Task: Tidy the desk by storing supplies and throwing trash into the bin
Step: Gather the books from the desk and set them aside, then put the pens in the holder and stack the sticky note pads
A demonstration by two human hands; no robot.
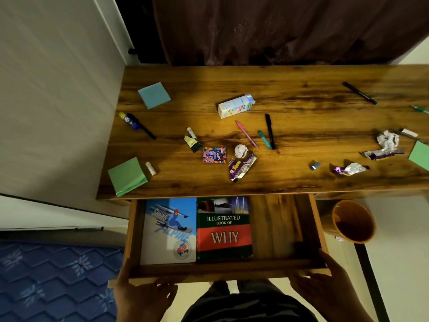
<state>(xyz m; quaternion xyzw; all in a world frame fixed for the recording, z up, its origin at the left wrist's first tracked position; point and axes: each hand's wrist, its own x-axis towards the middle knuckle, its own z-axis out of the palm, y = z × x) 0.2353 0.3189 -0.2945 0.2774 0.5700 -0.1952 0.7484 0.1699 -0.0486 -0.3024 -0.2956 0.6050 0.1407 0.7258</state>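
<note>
With both hands gripping the open drawer's (222, 267) front rail, left hand (141, 296) at 7 o'clock, right hand (325, 284) at 5, hold it level, leaving space for the desk's (290, 94) scattered pens (269, 133).

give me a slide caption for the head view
Both hands grip the open drawer below a desk littered with pens and wrappers.

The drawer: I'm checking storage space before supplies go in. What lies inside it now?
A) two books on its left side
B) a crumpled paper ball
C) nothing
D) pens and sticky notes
A: the open drawer holds a skiing book and the WHY book side by side at left.
</note>
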